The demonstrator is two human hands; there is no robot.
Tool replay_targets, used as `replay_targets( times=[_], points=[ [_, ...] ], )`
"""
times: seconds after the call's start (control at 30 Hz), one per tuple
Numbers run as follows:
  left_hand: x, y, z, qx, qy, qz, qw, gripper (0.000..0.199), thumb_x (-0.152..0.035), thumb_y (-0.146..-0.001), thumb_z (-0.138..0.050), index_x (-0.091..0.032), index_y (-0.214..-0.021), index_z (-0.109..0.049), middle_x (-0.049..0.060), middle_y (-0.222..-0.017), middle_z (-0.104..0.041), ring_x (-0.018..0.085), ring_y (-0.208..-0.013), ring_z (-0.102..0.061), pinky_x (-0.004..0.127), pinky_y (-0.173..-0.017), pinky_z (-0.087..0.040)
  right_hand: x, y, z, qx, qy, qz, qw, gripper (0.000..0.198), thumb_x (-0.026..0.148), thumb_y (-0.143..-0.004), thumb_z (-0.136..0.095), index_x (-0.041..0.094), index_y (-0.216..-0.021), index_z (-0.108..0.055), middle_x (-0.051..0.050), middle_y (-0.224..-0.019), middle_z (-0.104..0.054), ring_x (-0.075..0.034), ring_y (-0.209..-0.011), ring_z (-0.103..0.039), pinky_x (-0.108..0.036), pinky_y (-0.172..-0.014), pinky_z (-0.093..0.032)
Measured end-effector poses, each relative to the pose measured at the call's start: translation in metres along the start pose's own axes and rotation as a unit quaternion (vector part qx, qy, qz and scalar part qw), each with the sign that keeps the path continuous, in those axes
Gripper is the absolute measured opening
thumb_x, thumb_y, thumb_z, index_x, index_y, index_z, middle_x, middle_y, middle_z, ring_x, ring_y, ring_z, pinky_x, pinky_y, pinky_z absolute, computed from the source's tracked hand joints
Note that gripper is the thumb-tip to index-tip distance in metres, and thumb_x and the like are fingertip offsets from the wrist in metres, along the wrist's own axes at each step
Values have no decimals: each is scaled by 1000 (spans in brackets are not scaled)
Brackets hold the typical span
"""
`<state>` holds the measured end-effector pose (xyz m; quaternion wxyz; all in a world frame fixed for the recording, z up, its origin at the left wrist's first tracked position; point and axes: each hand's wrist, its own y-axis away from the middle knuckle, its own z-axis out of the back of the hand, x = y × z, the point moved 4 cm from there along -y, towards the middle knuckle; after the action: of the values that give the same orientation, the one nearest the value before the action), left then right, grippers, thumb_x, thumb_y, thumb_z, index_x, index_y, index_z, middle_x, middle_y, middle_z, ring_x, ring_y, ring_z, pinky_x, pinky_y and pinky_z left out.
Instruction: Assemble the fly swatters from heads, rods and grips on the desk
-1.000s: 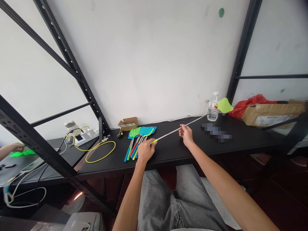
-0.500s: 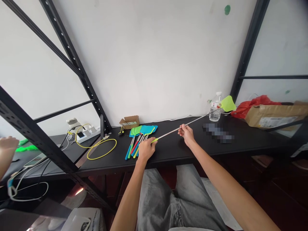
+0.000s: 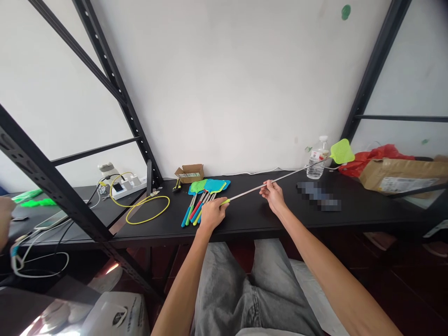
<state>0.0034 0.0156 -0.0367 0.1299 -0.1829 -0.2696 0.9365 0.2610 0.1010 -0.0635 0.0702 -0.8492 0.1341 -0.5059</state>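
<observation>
A yellow-green fly swatter (image 3: 342,151) with a long thin metal shaft stretches across in front of me, its square head at the right, before the bottle. My left hand (image 3: 213,213) is wrapped round its yellow-green handle. Further along, my right hand (image 3: 273,194) pinches the metal shaft between thumb and fingers. Just beyond my left hand, several more fly swatters (image 3: 210,186) lie in a pile on the black table (image 3: 245,221), with blue and green heads and blue, green, red and yellow handles pointing towards me.
A small open cardboard box (image 3: 189,173) stands by the wall. Left are a yellow cable (image 3: 164,214), a power strip (image 3: 130,187) and black rack posts (image 3: 119,93). At right stand a water bottle (image 3: 315,165) and a larger carton (image 3: 402,177). Another person's hand (image 3: 4,217) shows at far left.
The view has shifted slightly. Both my hands keep their hold on the swatter, whose head sits a little further right. The other person's hand at far left has moved lower.
</observation>
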Motion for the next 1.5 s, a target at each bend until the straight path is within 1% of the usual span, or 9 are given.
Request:
replay_targets(
  times=[0.1,0.27,0.37,0.63,0.93,1.03,1.13,1.33,1.5],
  points=[
    [-2,0,-1,1,7,-14,1000,30,-38,-94,-50,-27,-114,-69,4,-108,-73,20,-97,-67,26,-81,-47,-1,3,-6,22,24,-3,999,42,60,-71,-71,21,-82,-61,0,-66,-64,-13,-57,-63,-22,-48,-40],
    [-3,-1,-4,6,14,-26,1000,31,-38,-95,-48,-26,-115,-69,5,-109,-72,20,-99,-67,26,-81,-48,-5,17,-29,111,76,-10,991,42,61,-75,-67,20,-86,-63,-4,-74,-69,-16,-62,-67,-22,-48,-38],
    [-4,-1,-5,10,23,-31,999,31,-37,-95,-49,-26,-116,-69,5,-108,-73,20,-99,-67,26,-81,-48,-7,25,-39,142,92,-16,985,40,59,-77,-66,20,-88,-65,-6,-78,-70,-15,-65,-67,-21,-49,-39],
    [-7,1,-2,13,48,-39,998,30,-35,-95,-48,-26,-116,-68,4,-106,-73,20,-96,-67,25,-79,-46,-10,38,-56,182,128,-38,974,37,56,-77,-68,22,-89,-70,-6,-82,-71,-14,-66,-64,-21,-50,-42],
    [-6,2,-2,9,46,-44,998,30,-36,-96,-48,-26,-115,-68,3,-100,-74,19,-91,-67,25,-74,-44,-15,35,-54,197,135,-58,969,37,55,-74,-71,22,-91,-73,-7,-87,-72,-15,-70,-66,-20,-49,-45],
    [-6,2,-2,8,41,-47,998,30,-36,-96,-47,-26,-114,-68,3,-100,-74,18,-89,-67,25,-72,-44,-16,36,-54,207,137,-58,967,36,54,-76,-70,22,-92,-73,-7,-89,-71,-16,-72,-66,-20,-50,-46],
    [-6,2,-3,6,40,-55,998,30,-37,-96,-47,-26,-115,-68,4,-101,-73,18,-90,-67,24,-73,-44,-15,37,-55,204,135,-50,968,35,54,-79,-68,22,-92,-73,-7,-91,-71,-15,-72,-66,-20,-51,-46],
    [-6,0,-3,1,34,-56,998,33,-41,-97,-45,-25,-113,-68,4,-102,-74,19,-90,-68,24,-74,-44,-16,36,-51,163,105,-57,979,37,51,-76,-71,21,-97,-74,-6,-87,-70,-13,-65,-63,-20,-48,-43],
    [-6,0,-1,-3,21,-48,999,33,-42,-96,-45,-25,-110,-69,3,-102,-74,19,-91,-68,24,-73,-43,-13,31,-43,79,-3,-75,994,36,51,-74,-73,21,-94,-74,-6,-86,-70,-11,-59,-59,-21,-47,-43]
  ],
)
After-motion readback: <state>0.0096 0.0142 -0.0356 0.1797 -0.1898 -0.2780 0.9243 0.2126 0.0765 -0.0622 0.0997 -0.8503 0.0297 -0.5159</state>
